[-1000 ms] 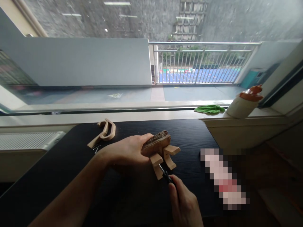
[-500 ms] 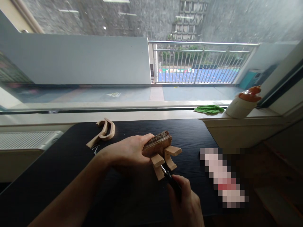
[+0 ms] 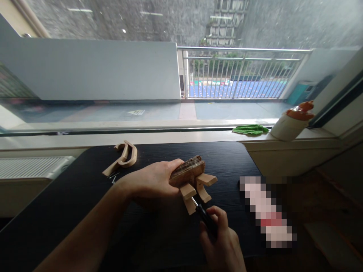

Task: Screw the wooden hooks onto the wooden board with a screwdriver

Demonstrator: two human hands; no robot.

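Note:
My left hand [image 3: 157, 175] is closed round the left end of a rough brown block of wood [image 3: 188, 170], held above the table. Pale curved wooden hooks [image 3: 206, 180] stick out from the block's near side. In my right hand [image 3: 222, 238] is a screwdriver [image 3: 208, 221] with a black handle. Its metal shaft reaches up to the nearer hook, and the tip is hidden behind that wood. Two loose wooden hooks [image 3: 129, 156] lie at the table's far left, with several screws [image 3: 112, 177] beside them.
The black table [image 3: 227, 158] stands against a windowsill [image 3: 170, 138]. On the sill are a green cloth [image 3: 249, 129] and a white bottle with an orange top [image 3: 290, 122]. A radiator [image 3: 34, 168] is at the left. A blurred-out patch [image 3: 266, 211] covers something at the table's right edge.
Both hands stay nearly in place. The fingers of my right hand have shifted slightly on the screwdriver handle. The whole view has moved a little.

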